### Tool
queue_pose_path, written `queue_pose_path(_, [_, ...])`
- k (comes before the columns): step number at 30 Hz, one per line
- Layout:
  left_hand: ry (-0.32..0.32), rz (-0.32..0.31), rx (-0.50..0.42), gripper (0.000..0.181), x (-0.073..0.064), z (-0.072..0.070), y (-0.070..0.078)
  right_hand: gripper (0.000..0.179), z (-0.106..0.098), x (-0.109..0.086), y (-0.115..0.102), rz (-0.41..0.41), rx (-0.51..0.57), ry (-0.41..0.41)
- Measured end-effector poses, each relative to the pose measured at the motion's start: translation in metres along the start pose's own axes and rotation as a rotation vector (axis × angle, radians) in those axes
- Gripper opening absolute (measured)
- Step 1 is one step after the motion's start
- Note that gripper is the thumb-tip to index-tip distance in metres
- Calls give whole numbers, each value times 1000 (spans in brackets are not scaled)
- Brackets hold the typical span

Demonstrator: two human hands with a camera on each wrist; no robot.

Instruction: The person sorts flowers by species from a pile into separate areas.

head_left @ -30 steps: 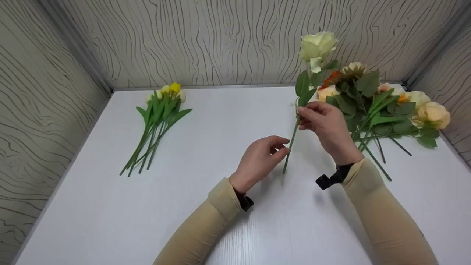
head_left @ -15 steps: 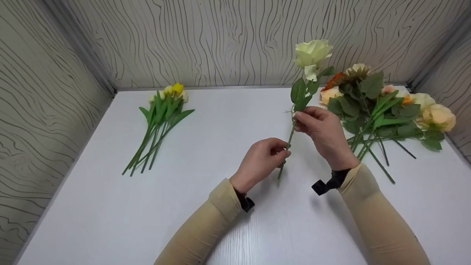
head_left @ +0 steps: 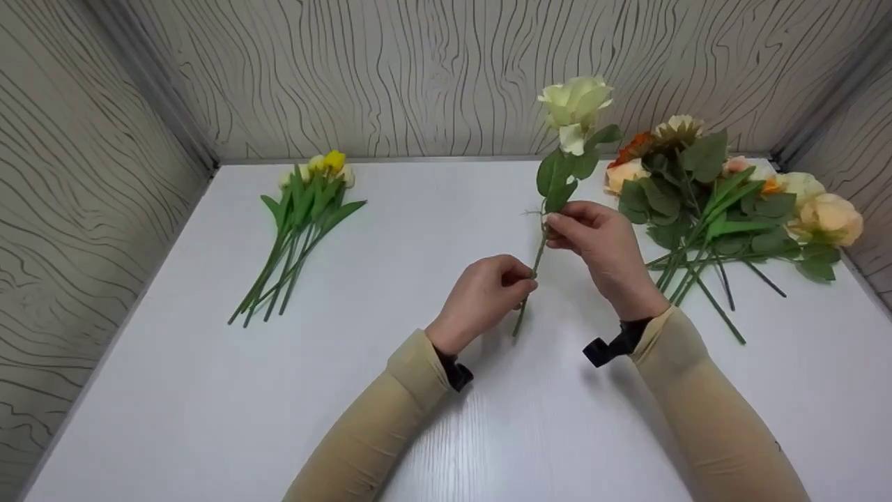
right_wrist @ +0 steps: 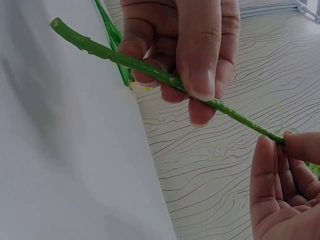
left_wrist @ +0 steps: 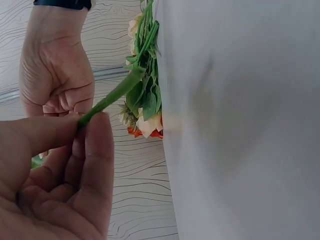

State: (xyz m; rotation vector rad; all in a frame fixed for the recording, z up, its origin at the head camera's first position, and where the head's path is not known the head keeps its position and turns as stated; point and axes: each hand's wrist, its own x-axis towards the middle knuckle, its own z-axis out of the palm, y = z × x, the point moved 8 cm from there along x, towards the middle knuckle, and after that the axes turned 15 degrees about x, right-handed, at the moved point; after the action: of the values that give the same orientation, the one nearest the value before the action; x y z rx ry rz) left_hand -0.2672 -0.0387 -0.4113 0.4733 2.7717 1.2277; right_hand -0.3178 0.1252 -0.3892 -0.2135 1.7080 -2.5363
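Note:
A pale cream-green rose (head_left: 574,104) on a long green stem stands tilted above the table, between both hands. The right hand (head_left: 603,247) pinches the stem just under the leaves. Lower down, the left hand (head_left: 488,296) pinches the same stem between thumb and fingers. In the left wrist view the cut end of the stem (left_wrist: 117,95) sticks out past the left hand's fingertips. From the right wrist view, the stem (right_wrist: 145,67) runs bare from its lower end, past the left hand (right_wrist: 185,45), up to the right hand (right_wrist: 290,185).
A small bunch of yellow and white tulips (head_left: 306,202) lies at the left of the white table (head_left: 209,404). On the right is a pile of mixed flowers (head_left: 732,202), peach, orange and white, its stems toward the front. Wood-patterned panels (head_left: 418,77) border the table.
The rose and the right hand have shifted left and slightly down. The left hand's thumb and fingers have closed on the lower stem.

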Motion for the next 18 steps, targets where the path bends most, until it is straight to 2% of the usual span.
queue_pose_path(6, [-18, -72, 33, 13, 5, -21, -27, 39, -1, 1, 4, 33, -46, -27])
queue_pose_path(10, [-57, -179, 25, 15, 10, -39, -57, 37, -3, 1, 3, 41, -22, -24])
queue_pose_path(14, [-68, -306, 42, 15, 9, -51, -89, 35, -1, 1, 4, 36, -10, -32])
queue_pose_path(18, [-66, -370, 71, 14, 6, -56, -107, 34, 0, 2, 7, 42, -9, -40])
